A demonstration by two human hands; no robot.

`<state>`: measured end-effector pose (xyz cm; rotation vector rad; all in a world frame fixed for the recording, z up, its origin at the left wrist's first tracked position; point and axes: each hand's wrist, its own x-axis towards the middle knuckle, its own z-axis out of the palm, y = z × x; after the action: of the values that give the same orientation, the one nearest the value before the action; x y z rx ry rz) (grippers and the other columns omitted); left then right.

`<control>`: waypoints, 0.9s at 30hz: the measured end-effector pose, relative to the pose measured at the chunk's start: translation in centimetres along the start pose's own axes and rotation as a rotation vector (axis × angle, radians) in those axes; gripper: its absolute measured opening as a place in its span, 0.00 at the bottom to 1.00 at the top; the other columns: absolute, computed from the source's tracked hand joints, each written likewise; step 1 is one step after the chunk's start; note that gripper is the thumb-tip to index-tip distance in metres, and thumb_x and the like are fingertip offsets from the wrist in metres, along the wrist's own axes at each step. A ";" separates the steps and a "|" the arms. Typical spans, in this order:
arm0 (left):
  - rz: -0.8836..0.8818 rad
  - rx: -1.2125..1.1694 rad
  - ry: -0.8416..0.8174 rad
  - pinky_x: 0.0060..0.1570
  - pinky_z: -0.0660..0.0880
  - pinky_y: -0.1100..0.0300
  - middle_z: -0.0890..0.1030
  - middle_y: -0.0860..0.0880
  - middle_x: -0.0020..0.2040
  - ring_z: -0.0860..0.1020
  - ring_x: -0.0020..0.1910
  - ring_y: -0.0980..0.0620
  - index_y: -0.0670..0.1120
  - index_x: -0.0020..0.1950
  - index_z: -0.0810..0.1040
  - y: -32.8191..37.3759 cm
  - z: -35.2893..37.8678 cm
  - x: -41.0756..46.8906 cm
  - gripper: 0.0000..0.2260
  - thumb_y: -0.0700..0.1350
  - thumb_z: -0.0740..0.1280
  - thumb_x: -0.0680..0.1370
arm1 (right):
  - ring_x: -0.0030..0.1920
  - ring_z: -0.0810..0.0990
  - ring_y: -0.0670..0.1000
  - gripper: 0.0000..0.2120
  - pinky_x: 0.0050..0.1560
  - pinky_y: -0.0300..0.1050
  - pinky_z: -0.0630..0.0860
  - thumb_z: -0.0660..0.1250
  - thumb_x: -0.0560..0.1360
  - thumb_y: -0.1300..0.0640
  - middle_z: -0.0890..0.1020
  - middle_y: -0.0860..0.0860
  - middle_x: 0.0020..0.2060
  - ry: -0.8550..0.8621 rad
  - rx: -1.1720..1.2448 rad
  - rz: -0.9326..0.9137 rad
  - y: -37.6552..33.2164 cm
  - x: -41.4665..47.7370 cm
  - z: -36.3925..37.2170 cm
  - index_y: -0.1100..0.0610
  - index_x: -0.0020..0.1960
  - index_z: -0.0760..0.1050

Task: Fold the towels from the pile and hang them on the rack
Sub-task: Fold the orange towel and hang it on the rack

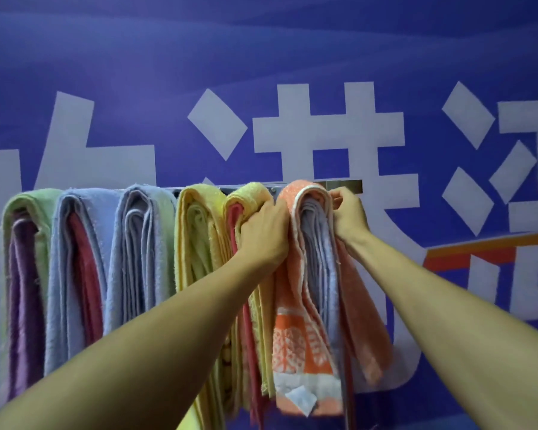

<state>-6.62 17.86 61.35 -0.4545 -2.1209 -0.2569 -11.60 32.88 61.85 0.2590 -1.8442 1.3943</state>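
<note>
Orange towel is gripped atop by outstretched left hand and right hand.

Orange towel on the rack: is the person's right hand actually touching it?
Touching. The head view shows the right hand pinching the top fold of the orange towel where it drapes over the rack.

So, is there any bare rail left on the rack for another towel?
Only a short stub of rail right of the orange towel, just above the right hand. Narrow slits show either side of the yellow towel. Elsewhere the rail is packed edge to edge.
</note>
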 end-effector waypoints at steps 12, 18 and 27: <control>-0.463 -1.165 -0.223 0.55 0.79 0.51 0.82 0.44 0.55 0.82 0.51 0.48 0.47 0.62 0.76 1.5 3.1 -3.0 0.15 0.47 0.55 0.80 | 0.40 0.83 0.51 0.10 0.40 0.43 0.79 0.59 0.80 0.54 0.84 0.53 0.41 -0.219 0.193 0.217 1.3 -6.1 -0.6 0.53 0.47 0.78; -0.723 -1.382 -0.247 0.59 0.76 0.53 0.83 0.42 0.54 0.82 0.52 0.47 0.45 0.59 0.79 2.2 5.2 -3.0 0.24 0.59 0.51 0.82 | 0.46 0.82 0.51 0.21 0.48 0.49 0.79 0.53 0.79 0.35 0.83 0.52 0.47 -0.351 0.148 0.280 2.6 -6.9 -0.9 0.49 0.57 0.73; -0.844 -1.314 -0.427 0.41 0.78 0.58 0.85 0.45 0.45 0.84 0.43 0.50 0.46 0.59 0.79 1.5 8.3 -7.8 0.25 0.58 0.47 0.81 | 0.57 0.81 0.51 0.33 0.65 0.51 0.74 0.45 0.78 0.31 0.82 0.53 0.57 -0.444 0.108 0.355 4.1 -9.6 -0.9 0.51 0.67 0.74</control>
<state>-8.31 20.37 50.28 -0.2909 -2.1635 -2.2446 -7.24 32.51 52.35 0.3281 -2.2600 1.7931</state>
